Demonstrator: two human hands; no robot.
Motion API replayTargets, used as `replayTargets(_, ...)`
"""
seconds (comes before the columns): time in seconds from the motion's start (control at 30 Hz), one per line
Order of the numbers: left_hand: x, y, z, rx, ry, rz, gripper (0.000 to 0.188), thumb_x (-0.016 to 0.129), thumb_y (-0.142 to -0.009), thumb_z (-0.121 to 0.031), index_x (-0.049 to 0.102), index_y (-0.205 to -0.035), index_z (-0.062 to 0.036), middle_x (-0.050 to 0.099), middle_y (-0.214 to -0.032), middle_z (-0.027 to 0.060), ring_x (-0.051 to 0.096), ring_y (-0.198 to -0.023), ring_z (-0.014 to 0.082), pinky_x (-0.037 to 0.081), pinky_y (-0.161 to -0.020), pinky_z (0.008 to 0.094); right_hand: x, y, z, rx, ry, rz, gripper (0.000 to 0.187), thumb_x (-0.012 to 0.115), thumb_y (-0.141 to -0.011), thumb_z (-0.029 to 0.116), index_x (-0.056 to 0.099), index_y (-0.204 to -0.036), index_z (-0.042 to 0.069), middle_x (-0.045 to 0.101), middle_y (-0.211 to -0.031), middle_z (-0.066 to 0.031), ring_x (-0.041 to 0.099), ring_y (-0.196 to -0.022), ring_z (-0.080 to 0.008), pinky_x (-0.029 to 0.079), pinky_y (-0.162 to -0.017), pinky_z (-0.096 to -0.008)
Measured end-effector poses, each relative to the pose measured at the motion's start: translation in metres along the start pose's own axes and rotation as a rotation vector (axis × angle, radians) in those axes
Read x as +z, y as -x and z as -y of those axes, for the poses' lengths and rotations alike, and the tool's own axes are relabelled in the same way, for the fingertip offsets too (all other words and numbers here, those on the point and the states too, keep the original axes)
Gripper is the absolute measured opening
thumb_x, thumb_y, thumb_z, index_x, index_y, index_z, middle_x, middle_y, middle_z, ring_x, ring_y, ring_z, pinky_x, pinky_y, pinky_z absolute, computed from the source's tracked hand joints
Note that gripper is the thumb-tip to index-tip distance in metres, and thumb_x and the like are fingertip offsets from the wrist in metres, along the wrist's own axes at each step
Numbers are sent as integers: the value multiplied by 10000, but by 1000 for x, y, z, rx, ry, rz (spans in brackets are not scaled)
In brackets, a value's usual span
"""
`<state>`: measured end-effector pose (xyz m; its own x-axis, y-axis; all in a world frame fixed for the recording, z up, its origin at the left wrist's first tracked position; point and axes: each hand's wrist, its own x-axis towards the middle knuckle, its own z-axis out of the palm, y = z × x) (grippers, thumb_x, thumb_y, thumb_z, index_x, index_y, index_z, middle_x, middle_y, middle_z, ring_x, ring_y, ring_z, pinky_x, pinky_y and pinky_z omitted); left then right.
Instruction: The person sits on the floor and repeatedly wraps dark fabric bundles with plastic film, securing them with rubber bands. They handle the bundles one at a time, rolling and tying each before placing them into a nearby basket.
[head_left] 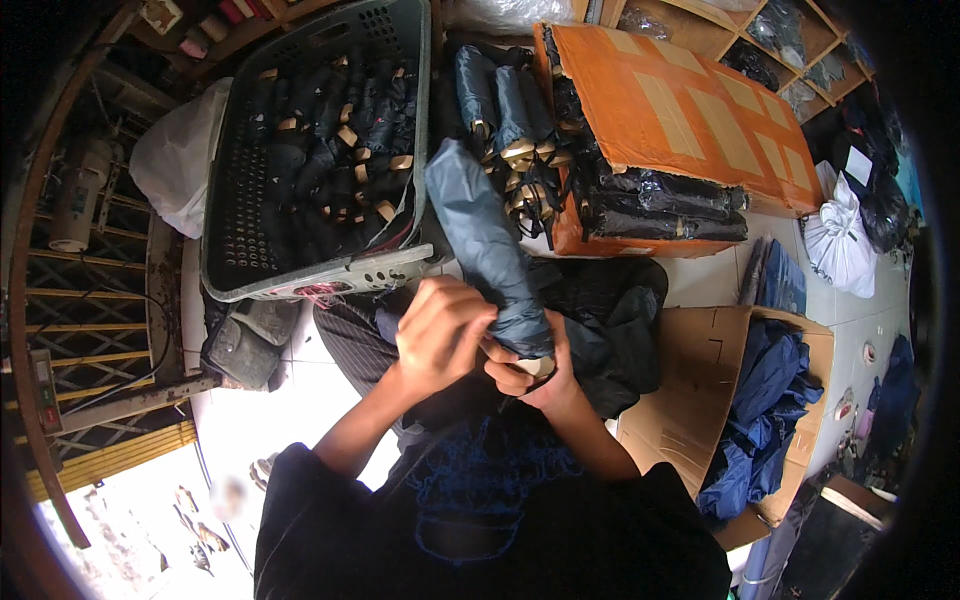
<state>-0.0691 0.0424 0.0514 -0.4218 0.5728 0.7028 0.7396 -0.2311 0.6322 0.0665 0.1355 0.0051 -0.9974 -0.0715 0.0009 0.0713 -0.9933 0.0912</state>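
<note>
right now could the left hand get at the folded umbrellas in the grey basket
Probably not at once: the left hand is wrapped around the folded grey umbrella together with the right hand. Once it lets go, the way looks free, since the grey basket lies open-topped just ahead on the left.

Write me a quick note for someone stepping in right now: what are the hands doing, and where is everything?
Left hand: wrapped around the folded grey-blue umbrella near its handle end.
Right hand: gripping the umbrella's wooden handle from below.
Grey basket, ahead left: filled with rolled dark umbrellas.
Orange box, ahead right: more dark umbrellas, some in clear wrapping.
Cardboard box, right: loose blue fabric pieces.
Done: many umbrellas rolled. Left: this one in hand.
</note>
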Motion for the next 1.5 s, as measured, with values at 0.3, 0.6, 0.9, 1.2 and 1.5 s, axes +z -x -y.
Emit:
replayTargets(0.3, -20, -21, -4, -25, -19, 220, 220, 711, -719, 57, 695, -926, -14, 627, -928, 93, 632, -849, 226, 512, -707, 316, -12, 3, 4, 106, -121, 267, 754, 427, -862, 649, 461, -1201, -24, 507, -845, -64, 328, -472, -102, 232, -379, -234)
replayTargets(0.6, -30, -37, -12, -38, -61, 384, 250, 716, -688, 33, 700, -930, -30, 599, -944, 65, 587, -816, 227, 499, -702, 350, -18, 3, -9, -132, 478, -229, 436, 555, -869, 439, 512, -1037, 39, 546, -782, -53, 465, -496, -122, 307, -384, -237)
replayTargets(0.9, -42, -49, -3, 95, -126, 597, 277, 754, -684, -65, 715, -958, -57, 596, -914, 56, 587, -898, 250, 497, -790, 390, 21, 1, -15, -304, 822, -633, 266, 535, -912, 309, 514, -959, 48, 541, -716, -60, 467, -450, -132, 338, -401, -257)
replayTargets(1.2, -33, -54, -7, 162, -249, 595, 216, 772, -695, -181, 695, -861, -67, 600, -897, 43, 576, -903, 233, 488, -804, 402, 20, -10, -25, -591, 1513, -852, 386, 712, -802, 182, 516, -1064, -24, 657, -854, -155, 673, -766, -283, 514, -658, -366)
replayTargets(1.5, -22, -54, 4, 148, -293, 644, 201, 732, -746, -215, 660, -847, -56, 572, -859, 35, 537, -862, 231, 425, -761, 349, 16, -13, -14, -701, 2014, -895, 437, 757, -739, 269, 488, -940, -12, 620, -773, -222, 648, -710, -396, 508, -595, -436)
